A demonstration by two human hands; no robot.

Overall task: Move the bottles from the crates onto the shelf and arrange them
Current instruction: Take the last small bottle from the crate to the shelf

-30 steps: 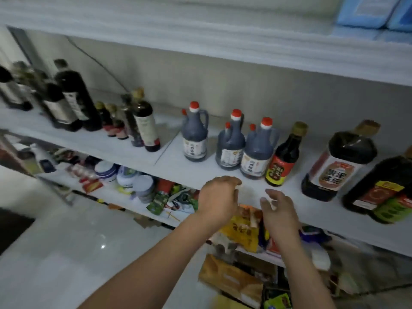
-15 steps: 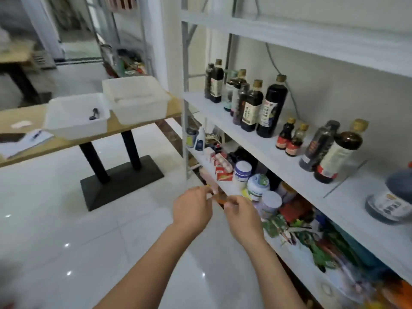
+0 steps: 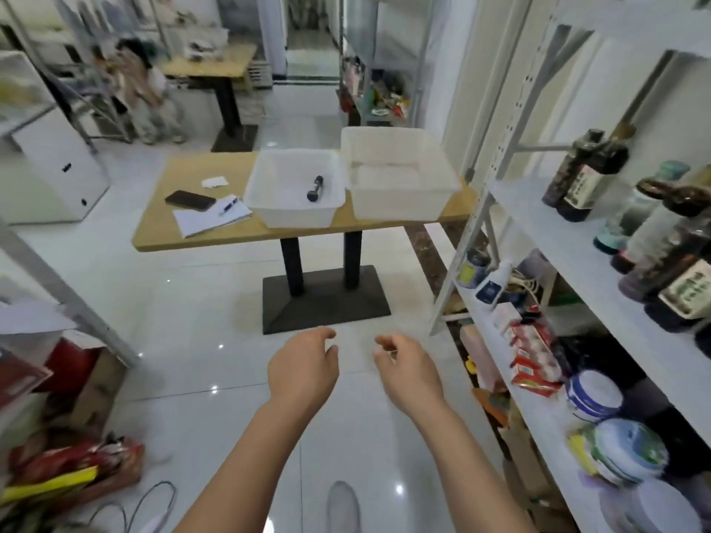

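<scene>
One white shelf (image 3: 569,240), filling the view a second ago, now runs down the right edge, its dark bottles (image 3: 584,175) blurred and partly cut off. Upper centre, a wooden table (image 3: 161,228) has swung into view, bearing a left crate (image 3: 296,217) and a right crate (image 3: 396,203), both white. Lower centre, left hand (image 3: 304,369) and right hand (image 3: 408,373) hover loosely curled, holding nothing. Smallest, one small bottle (image 3: 315,188) lies in the left crate, probably the last to fetch. The right crate's floor is too hazy to read.

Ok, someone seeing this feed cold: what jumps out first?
On the wooden table ahead, the left crate holds one small dark bottle lying down; the right crate looks empty. The left hand and right hand hover empty in front; dark bottles line the shelf at right.
</scene>
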